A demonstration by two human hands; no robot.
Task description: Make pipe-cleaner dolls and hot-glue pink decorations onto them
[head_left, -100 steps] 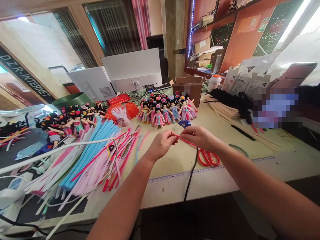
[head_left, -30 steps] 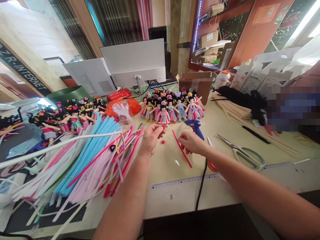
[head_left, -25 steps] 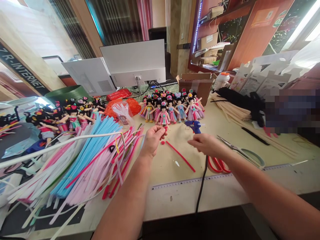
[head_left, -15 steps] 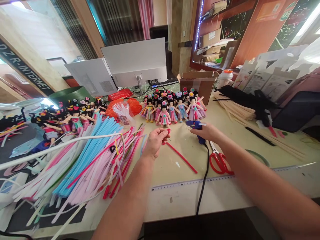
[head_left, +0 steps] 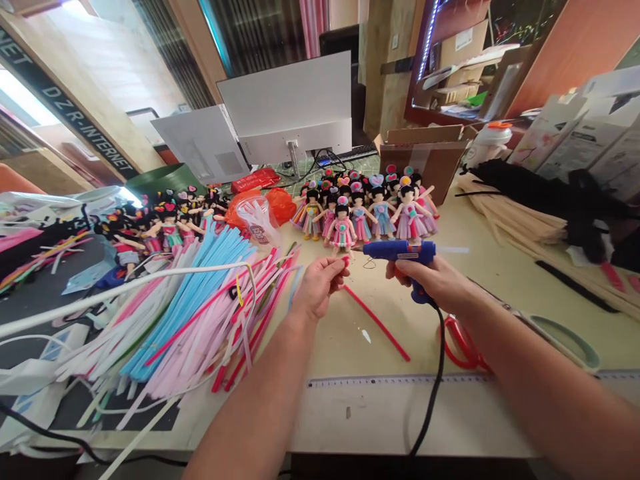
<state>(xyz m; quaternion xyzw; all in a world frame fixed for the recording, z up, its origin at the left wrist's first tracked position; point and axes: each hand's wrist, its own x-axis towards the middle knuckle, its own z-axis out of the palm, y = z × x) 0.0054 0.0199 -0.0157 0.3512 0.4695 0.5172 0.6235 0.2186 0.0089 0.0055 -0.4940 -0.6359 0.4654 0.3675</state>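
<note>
My right hand (head_left: 425,273) grips a blue hot glue gun (head_left: 400,251), a clear glue stick jutting from its back end. Its nozzle points left, just short of my left hand (head_left: 324,283). The fingers of that hand are pinched on a small red-pink piece of pipe cleaner (head_left: 346,263), mostly hidden by the fingertips. Below the hands a red pipe cleaner (head_left: 377,323) lies on the tabletop. Right behind my hands stands a pipe-cleaner doll (head_left: 343,227) in a pink and green dress, at the front of a group of similar dolls.
Bundles of coloured pipe cleaners (head_left: 200,307) cover the left side. Red-handled scissors (head_left: 460,343) lie under my right forearm, near a ruler (head_left: 373,382) along the front edge. The gun's black cable (head_left: 434,393) hangs over that edge. A cardboard box (head_left: 425,157) and a monitor (head_left: 295,100) stand behind.
My right hand has lifted the glue gun and turned it level, its nozzle now toward my left hand. The left hand keeps its pinch. The camera view has shifted slightly.
</note>
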